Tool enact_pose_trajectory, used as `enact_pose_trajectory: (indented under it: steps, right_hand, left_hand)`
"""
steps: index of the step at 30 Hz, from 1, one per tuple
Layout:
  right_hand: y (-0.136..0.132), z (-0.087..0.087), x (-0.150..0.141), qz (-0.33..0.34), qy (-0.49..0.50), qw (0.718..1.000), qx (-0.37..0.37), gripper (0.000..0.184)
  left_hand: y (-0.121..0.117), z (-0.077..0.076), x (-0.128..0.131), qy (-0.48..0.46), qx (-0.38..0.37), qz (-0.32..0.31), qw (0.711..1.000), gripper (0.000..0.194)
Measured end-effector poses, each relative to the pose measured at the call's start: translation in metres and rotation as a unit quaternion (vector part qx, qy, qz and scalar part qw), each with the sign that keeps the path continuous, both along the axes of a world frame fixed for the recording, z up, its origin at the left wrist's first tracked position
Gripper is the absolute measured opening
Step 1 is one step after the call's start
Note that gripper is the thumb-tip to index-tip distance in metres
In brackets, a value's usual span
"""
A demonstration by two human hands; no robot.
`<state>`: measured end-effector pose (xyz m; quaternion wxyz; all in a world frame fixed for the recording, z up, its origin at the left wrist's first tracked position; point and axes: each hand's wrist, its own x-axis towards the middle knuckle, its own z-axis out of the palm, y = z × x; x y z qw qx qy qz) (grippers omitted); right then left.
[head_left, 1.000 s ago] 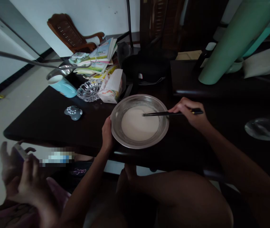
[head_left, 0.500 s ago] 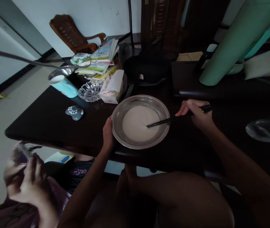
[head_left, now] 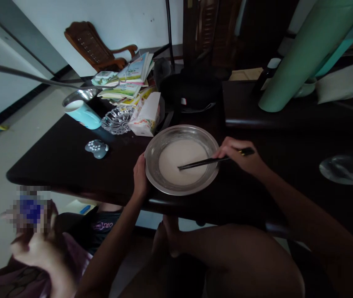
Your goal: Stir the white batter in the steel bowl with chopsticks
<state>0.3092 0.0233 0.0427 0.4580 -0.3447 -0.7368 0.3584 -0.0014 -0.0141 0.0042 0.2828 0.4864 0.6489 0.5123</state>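
A round metal bowl [head_left: 154, 169] stands on the dark table near its front edge. Inside lies a smooth, pale, creamy batter [head_left: 176, 155]. My left hand [head_left: 140, 176] grips the bowl by its left rim, the thumb side against the outer wall. Dark chopsticks [head_left: 199, 163] slant down to the left, their tips dipping into the batter. My right hand [head_left: 240, 155] is closed round their upper part, over the bowl's right rim and just beyond it.
Left of the bowl are a tissue box [head_left: 147, 118], a cut-glass dish [head_left: 117, 120], a light-blue cup [head_left: 85, 114] and a grey object with white dots [head_left: 97, 148]. Behind lie stacked books [head_left: 133, 78]. A green cylinder [head_left: 306, 62] stands right. Another person's hands [head_left: 36, 244] are lower left.
My right hand has moved left toward the bowl, carrying the chopstick tips left through the batter. My left hand stays on the rim. The other person's hands have shifted slightly.
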Motion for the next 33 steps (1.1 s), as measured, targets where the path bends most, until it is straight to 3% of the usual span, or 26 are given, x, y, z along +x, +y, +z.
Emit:
enact_pose_trajectory:
  steps: [3, 7, 10, 13, 16, 20, 23, 25, 27, 30, 33]
  right_hand:
    - [-0.001, -0.001, -0.002, 0.01, -0.05, 0.998, 0.035, 0.013]
    - [0.003, 0.001, 0.008, -0.076, 0.03, 0.996, 0.02, 0.037]
    - [0.001, 0.002, 0.007, -0.046, 0.064, 0.997, -0.013, 0.044]
    - [-0.003, 0.0, 0.0, 0.021, -0.012, 1.0, -0.011, 0.026]
    - [0.0, -0.001, 0.002, -0.004, -0.047, 0.999, 0.026, 0.015]
    - [0.007, -0.001, 0.012, -0.076, 0.05, 0.996, -0.001, 0.041]
    - [0.003, -0.001, 0.007, -0.019, 0.051, 0.998, -0.032, 0.042]
    - [0.0, 0.001, 0.002, 0.02, -0.003, 1.0, -0.02, 0.029]
    - [0.0, 0.002, 0.001, 0.015, -0.037, 0.999, 0.008, 0.019]
    - [0.003, 0.004, 0.008, -0.053, 0.004, 0.999, 0.012, 0.032]
    - [0.004, 0.003, 0.01, -0.054, 0.061, 0.996, -0.019, 0.044]
  left_hand:
    - [0.001, -0.003, -0.001, -0.001, 0.006, 0.006, 1.0, 0.049]
    - [0.001, -0.006, -0.003, 0.005, 0.009, -0.006, 1.0, 0.05]
    - [0.001, -0.006, -0.003, 0.006, 0.016, -0.014, 1.0, 0.051]
    - [0.0, -0.006, -0.003, 0.001, 0.014, -0.009, 1.0, 0.051]
    - [0.001, -0.004, -0.002, 0.002, 0.009, -0.008, 1.0, 0.049]
    - [0.0, -0.002, -0.001, 0.012, 0.008, -0.009, 1.0, 0.046]
    - [0.0, -0.001, -0.001, 0.014, 0.003, -0.008, 1.0, 0.045]
    - [-0.001, -0.001, -0.001, 0.013, -0.001, -0.004, 1.0, 0.045]
    - [0.0, -0.001, -0.001, 0.01, -0.002, 0.0, 1.0, 0.046]
    - [0.001, -0.003, -0.001, 0.007, 0.001, -0.002, 1.0, 0.049]
    - [0.001, -0.003, -0.002, 0.01, 0.002, 0.0, 1.0, 0.049]
